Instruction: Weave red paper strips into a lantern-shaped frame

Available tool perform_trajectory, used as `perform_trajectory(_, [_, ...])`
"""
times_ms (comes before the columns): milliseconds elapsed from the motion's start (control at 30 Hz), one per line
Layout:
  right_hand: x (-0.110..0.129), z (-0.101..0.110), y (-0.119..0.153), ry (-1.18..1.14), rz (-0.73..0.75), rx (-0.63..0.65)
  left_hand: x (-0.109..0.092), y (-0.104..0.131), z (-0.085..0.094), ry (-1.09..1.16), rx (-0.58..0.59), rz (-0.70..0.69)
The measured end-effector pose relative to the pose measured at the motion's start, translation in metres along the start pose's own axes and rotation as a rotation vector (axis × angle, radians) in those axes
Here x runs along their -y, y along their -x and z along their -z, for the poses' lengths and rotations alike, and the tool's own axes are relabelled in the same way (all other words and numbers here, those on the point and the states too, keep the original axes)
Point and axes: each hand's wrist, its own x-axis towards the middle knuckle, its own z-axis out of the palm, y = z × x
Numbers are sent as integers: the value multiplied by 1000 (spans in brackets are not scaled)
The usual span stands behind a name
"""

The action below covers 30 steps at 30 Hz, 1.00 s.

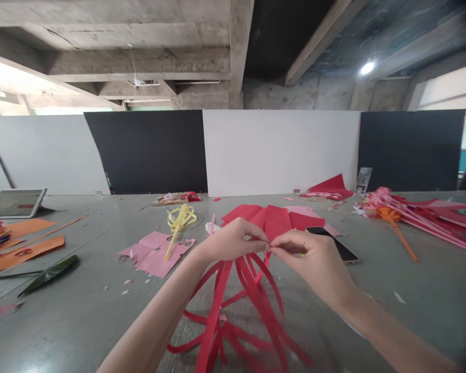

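Observation:
Both hands meet at the centre of the view, fingertips pinched together over a bunch of red paper strips [252,290]. My left hand [236,239] is closed at the strips' upper ends, and my right hand [306,247] pinches at the same spot. The strips hang and splay out below, some curling onto the table. What exactly sits between the fingertips is mostly hidden, though it appears to be the strip ends. Just behind the hands lie folded red paper sheets [281,220]. A dark phone [344,251] rests beside my right hand.
On the grey table [112,331], a yellow paper-strip flower [182,217] lies on cut pink paper [153,264]. Orange paper [39,251], a green leaf [56,270] and a tablet [17,202] are at left. Pink and red strips [423,220] with an orange flower stem [402,235] are at right.

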Motion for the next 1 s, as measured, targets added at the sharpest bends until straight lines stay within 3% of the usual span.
perform_trajectory(200, [2,-9,4,92,55,-83,4,-2,-2,-43,16,2])
perform_trajectory(333, [-10,-3,-3,161,45,-101,1,-1,4,-36,21,-2])
perform_trajectory(400, [-28,4,-7,273,34,-65,-2,2,9,-17,-9,-9])
perform_trajectory(467, [-51,12,-11,438,16,70,-3,6,14,12,-23,-23])
perform_trajectory(533, [-70,17,-12,455,15,124,-3,10,20,24,-16,-36])
perform_trajectory(633, [-72,17,-13,449,35,177,-1,15,26,15,11,-78])
perform_trajectory(700, [-57,14,-14,408,57,180,0,18,28,21,31,-125])
perform_trajectory(800, [-25,10,-14,103,34,143,2,19,28,69,71,-163])
perform_trajectory(900, [-7,8,-11,-255,-76,337,3,19,26,92,111,-176])
perform_trajectory(1000, [-5,9,-10,-417,-193,485,1,18,25,35,123,-194])
